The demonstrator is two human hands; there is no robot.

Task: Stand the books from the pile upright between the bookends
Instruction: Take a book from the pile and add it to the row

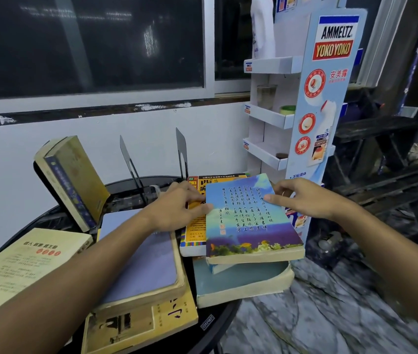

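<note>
One round black worktop (218, 325) carries seven books: six lying flat, one leaning by two black bookends (181, 149). Topmost on the pile, the blue book (248, 221) has both hands on it: left hand (177, 208) and right hand (302, 198), fingers (274, 198) loosely spread, touching its edges.

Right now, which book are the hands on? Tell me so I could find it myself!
Find the round black table under the dark window. On its right side books lie in a pile, and both hands, left and right, rest on the top book. It is the only one with a blue sky cover, black handwriting and little fish along the bottom.
</note>
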